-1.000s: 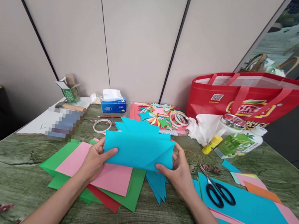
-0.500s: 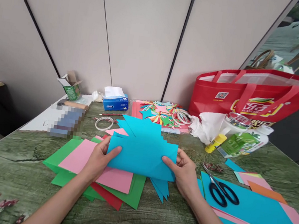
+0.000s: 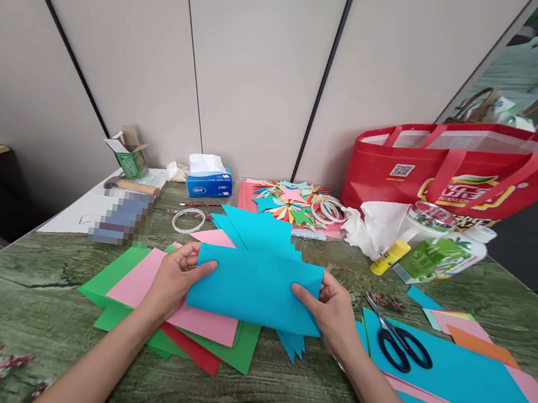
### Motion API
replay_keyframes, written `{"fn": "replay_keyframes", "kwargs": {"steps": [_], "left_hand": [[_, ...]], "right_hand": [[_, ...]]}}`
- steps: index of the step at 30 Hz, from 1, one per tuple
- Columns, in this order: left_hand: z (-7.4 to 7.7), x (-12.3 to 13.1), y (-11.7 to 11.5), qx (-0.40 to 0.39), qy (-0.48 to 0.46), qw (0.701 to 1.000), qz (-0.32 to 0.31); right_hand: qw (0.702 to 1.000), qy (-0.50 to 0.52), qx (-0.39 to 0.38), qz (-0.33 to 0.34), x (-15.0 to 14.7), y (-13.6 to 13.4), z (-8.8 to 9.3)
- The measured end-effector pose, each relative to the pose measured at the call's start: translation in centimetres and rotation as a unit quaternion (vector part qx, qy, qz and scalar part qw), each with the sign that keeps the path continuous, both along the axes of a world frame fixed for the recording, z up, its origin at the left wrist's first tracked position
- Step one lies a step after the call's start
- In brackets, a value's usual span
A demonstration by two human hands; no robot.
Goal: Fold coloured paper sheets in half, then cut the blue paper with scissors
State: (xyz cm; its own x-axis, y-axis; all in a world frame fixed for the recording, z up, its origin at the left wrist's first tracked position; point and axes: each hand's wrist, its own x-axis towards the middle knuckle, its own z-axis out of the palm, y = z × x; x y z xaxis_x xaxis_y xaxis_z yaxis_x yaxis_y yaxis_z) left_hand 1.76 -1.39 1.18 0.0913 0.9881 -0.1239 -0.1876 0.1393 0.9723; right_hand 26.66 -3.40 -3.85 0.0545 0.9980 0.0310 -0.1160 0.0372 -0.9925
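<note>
I hold a folded sheet of blue paper (image 3: 253, 287) just above the table with both hands. My left hand (image 3: 175, 282) pinches its left edge, thumb on top. My right hand (image 3: 330, 312) grips its right edge, thumb lying on the front face. Pointed blue paper pieces (image 3: 254, 230) stick out behind the sheet, and more blue points (image 3: 294, 345) show below it. Under my left hand lies a stack of pink (image 3: 135, 282), green (image 3: 103, 281) and red (image 3: 193, 352) paper.
Black-handled scissors (image 3: 396, 345) lie on large blue and pink sheets (image 3: 464, 385) at right. Farther back are a glue stick (image 3: 389, 256), a red bag (image 3: 459, 176), coloured paper stars (image 3: 291, 205), tape rings (image 3: 189, 220) and a tissue box (image 3: 209, 180).
The blue sheet has tipped toward lying flat and its diagonal fold no longer shows. Both hands kept their grip and shifted slightly right.
</note>
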Motion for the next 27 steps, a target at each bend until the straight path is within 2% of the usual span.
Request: {"fn": "replay_keyframes", "kwargs": {"steps": [4,11,20,27], "left_hand": [[-0.20,0.22,-0.04,-0.004,0.001,1.000,0.028],[-0.47,0.27,-0.09,-0.006,0.010,1.000,0.018],[-0.57,0.16,-0.14,0.016,0.022,0.999,0.039],[-0.55,0.29,-0.19,0.031,0.033,0.998,0.050]], "right_hand": [[1.000,0.008,-0.018,-0.009,0.02,-0.01,-0.18],[0.998,0.055,-0.036,-0.025,-0.22,-0.19,0.17],[0.999,-0.014,-0.026,-0.042,-0.20,-0.25,0.00],[0.999,0.025,-0.034,-0.017,-0.20,-0.28,0.02]]}}
